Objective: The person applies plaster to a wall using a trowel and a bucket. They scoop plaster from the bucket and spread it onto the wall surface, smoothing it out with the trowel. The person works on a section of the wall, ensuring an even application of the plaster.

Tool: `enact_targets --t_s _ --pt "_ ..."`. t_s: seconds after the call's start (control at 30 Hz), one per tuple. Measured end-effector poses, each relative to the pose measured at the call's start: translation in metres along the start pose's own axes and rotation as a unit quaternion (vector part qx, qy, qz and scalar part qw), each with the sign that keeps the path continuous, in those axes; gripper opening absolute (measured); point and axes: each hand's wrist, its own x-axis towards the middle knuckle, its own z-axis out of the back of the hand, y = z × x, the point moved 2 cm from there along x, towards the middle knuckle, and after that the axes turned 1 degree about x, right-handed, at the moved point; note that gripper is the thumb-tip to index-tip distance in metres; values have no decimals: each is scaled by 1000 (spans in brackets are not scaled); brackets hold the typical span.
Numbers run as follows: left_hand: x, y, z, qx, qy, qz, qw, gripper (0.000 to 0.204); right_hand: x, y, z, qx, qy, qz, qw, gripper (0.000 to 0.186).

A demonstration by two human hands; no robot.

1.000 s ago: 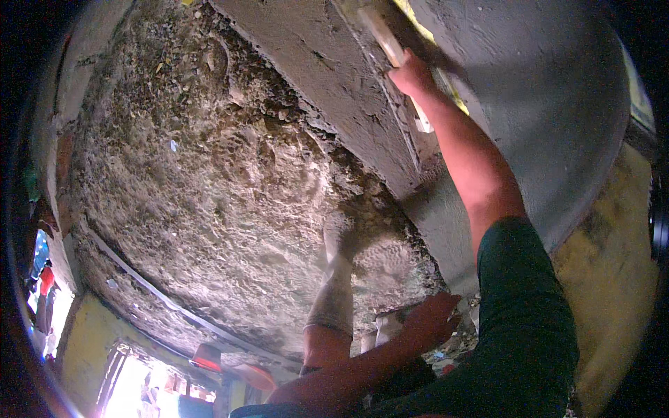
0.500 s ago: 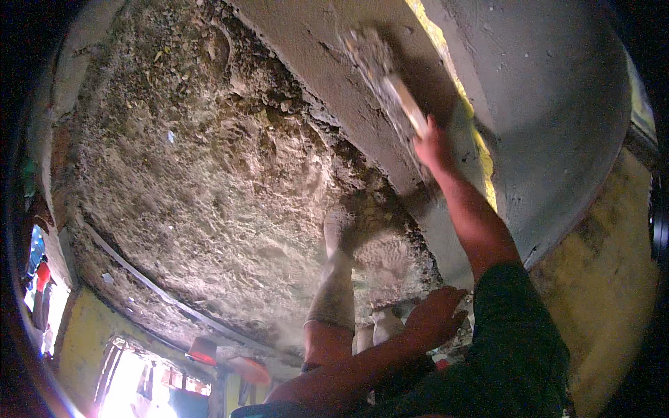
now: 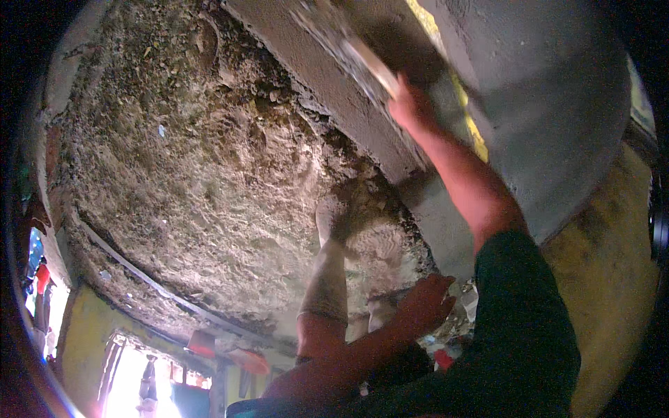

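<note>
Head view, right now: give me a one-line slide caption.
Right hand gripping a wooden-handled trowel over grey mortar, beside rough, rubbly ground.

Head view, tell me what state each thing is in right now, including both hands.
Tool: held, blurred.
Right hand: closed around it.
Left hand: open, nothing seen in it.
Grey plaster: mostly smooth, lightly marked.
Yellow strip: uncovered.
Ground: rough, crumbly.
</note>
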Motion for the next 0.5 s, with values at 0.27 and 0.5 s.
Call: enact_targets --t_s 0.27,0.5 --pt "-4 -16 34 -39 3 0 999 43 -10 -19 -19 1 -25 -9 1000 60" --pt "2 -19 29 -29 4 -2 1000 42 110 83 37 16 -45 22 999 48"
